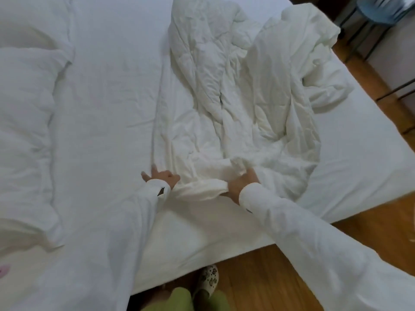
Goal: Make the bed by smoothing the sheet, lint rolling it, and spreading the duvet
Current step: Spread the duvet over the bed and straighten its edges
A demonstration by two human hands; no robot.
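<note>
Bed (363, 153) fills most of the view. Sheet (107, 86) over the left and middle lies mostly flat, a few faint creases remaining — smoothing looks largely done there. Whether lint rolling has happened cannot be told; no roller is in view.

Duvet (247, 97) sits bunched in a crumpled heap on the right-centre of the bed, running from the far side to the near edge, not spread. Judgement: the spreading step is only starting; most of the duvet work is left. Pillows (24, 104) lie along the left edge.

Wooden floor (258, 277) below the bed; a patterned slipper (208, 279) near the bed's edge.

Left hand (160, 177) rests at the duvet's near left edge, fingers partly spread on the fabric — a firm grip cannot be confirmed. Right hand (241, 184) has fingers curled round a rolled fold of the duvet's near edge, holding it.
</note>
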